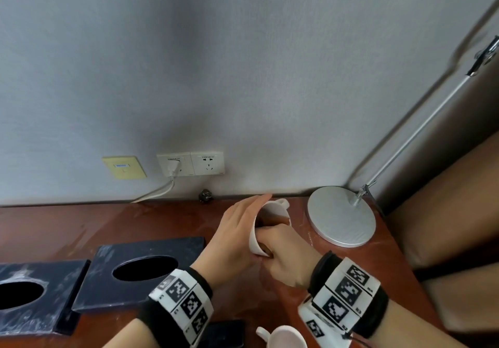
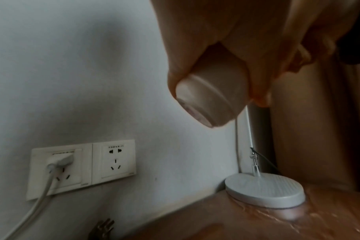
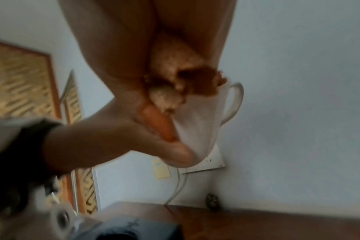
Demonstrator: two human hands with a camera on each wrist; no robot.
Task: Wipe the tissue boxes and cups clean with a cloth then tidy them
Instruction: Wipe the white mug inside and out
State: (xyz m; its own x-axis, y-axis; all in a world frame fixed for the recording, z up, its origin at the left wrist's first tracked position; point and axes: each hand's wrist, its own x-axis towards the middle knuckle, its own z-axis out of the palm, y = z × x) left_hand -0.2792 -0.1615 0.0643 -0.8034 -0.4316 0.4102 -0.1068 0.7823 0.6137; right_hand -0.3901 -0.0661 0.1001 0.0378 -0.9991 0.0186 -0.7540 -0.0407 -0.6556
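Head view shows the left hand (image 1: 237, 229) wrapped around a white cup (image 1: 266, 229) tilted above the wooden table (image 1: 81, 229), fingers pressed together along its side. The right hand (image 1: 286, 256) pushes a brown cloth (image 3: 170, 78) into the cup's mouth, fingers curled around the wad. Two black tissue boxes (image 1: 145, 269) lie at left, another white cup (image 1: 286, 337) near the bottom edge, a lamp base (image 1: 341, 215) just right.
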